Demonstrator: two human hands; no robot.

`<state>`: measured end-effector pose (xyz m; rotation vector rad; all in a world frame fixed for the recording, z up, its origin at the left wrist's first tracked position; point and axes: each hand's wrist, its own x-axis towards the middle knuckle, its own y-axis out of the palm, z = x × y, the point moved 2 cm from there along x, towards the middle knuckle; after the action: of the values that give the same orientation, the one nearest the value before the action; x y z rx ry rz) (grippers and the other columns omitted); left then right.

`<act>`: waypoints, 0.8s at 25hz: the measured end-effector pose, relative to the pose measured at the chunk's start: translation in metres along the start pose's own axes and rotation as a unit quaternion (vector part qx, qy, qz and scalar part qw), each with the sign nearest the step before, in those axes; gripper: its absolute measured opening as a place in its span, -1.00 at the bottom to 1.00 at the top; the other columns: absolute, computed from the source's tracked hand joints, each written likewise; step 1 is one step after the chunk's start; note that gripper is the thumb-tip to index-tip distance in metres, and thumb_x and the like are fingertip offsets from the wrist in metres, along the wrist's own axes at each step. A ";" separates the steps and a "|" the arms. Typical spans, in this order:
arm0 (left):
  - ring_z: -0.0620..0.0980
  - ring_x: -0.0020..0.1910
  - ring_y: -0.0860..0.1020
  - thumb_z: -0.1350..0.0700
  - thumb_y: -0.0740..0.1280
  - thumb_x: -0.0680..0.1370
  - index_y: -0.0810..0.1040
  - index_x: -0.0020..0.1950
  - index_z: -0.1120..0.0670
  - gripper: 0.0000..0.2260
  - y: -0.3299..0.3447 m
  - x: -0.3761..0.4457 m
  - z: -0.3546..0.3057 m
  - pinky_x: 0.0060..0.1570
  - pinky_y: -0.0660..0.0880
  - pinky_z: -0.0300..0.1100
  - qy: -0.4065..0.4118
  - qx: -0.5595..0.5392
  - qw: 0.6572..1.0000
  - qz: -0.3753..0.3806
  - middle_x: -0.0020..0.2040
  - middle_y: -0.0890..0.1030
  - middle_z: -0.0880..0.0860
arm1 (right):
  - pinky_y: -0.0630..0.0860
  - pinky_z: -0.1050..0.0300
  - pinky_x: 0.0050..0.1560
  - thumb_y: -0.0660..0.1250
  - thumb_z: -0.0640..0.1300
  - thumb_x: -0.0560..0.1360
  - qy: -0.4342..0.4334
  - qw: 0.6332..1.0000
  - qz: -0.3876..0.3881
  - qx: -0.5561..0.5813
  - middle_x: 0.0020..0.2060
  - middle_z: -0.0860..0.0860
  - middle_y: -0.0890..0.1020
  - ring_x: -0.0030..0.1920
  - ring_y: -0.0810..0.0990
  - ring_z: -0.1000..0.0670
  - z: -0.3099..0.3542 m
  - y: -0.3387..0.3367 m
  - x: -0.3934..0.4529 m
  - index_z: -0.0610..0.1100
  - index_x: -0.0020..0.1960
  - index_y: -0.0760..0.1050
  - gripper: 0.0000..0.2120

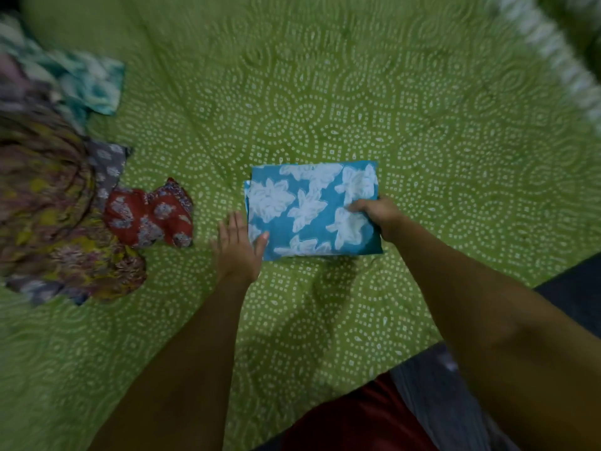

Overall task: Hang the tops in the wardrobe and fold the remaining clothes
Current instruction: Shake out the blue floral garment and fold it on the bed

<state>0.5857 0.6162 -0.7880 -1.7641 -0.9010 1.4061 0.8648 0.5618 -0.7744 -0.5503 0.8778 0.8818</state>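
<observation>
Bedsheet [325, 92]: green cloth printed with white dotted rings and curls, covered the bed across nearly the whole view; lightly creased near the lower middle. White patterned band [553, 53]: blurred, ran diagonally at the upper right corner, on or beside the sheet's edge; nature could not be told. Dark surface [579, 297]: showed past the bed's edge at the lower right; too dim to identify.

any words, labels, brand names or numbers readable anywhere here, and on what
None. No text, label or number shows in this view.
The folded blue cloth carries only white flowers.
The green bedsheet has only dotted patterns.
The heap of clothes on the left is printed and blurred; no tag is visible on it.
</observation>
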 end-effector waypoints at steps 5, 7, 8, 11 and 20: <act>0.21 0.44 0.27 -0.08 0.20 0.60 0.04 0.55 0.18 -0.36 -0.097 -0.076 -0.026 0.38 0.23 0.00 -0.078 -0.131 0.987 0.047 0.51 0.21 0.20 | 0.51 0.20 -0.38 0.32 -0.34 0.30 -0.086 0.994 0.063 -0.038 -0.32 -0.12 0.57 -0.38 0.55 -0.06 0.105 0.028 -0.159 -0.27 0.00 0.51 -0.74; 0.21 0.33 0.41 -0.04 0.16 0.63 0.33 0.43 0.24 -0.53 -0.126 -0.113 -0.038 0.26 0.36 -0.07 -0.054 -0.089 0.987 0.125 0.39 0.40 0.26 | 0.47 0.15 -0.32 0.31 -0.33 0.31 -0.143 0.986 0.066 -0.054 -0.31 -0.16 0.52 -0.36 0.51 -0.10 0.138 0.028 -0.231 -0.26 0.03 0.47 -0.72; 0.18 0.21 0.50 0.01 0.14 0.64 0.43 0.34 0.26 -0.60 -0.139 -0.136 -0.047 0.14 0.42 -0.12 -0.024 -0.080 0.981 0.173 0.27 0.50 0.28 | 0.46 0.14 -0.31 0.33 -0.29 0.26 -0.168 0.983 0.064 -0.048 -0.31 -0.16 0.51 -0.36 0.50 -0.10 0.152 0.023 -0.267 -0.25 0.02 0.46 -0.67; -0.08 -0.34 0.47 0.09 0.08 0.66 0.56 0.02 0.16 -0.72 -0.162 -0.208 -0.080 -0.35 0.39 -0.26 0.023 -0.189 0.914 0.357 -0.22 0.58 0.07 | 0.56 0.16 -0.31 0.30 -0.22 0.24 -0.235 0.968 0.082 0.033 -0.29 -0.15 0.59 -0.35 0.59 -0.10 0.183 -0.022 -0.380 -0.24 0.05 0.48 -0.63; 0.14 0.40 0.37 0.04 0.11 0.59 0.41 0.34 0.38 -0.53 -0.293 -0.313 -0.332 0.45 0.19 0.03 0.363 -0.758 0.410 0.354 0.38 0.41 0.29 | 0.63 -0.05 -0.23 0.55 -0.20 -0.16 -0.309 0.889 0.074 0.331 -0.05 -0.21 0.68 -0.12 0.69 -0.21 0.094 -0.254 -0.532 -0.22 -0.06 0.70 -0.37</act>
<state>0.8308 0.4676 -0.3274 -3.8910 -0.8408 -0.7423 0.9382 0.2660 -0.2616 0.3917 0.5736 0.7613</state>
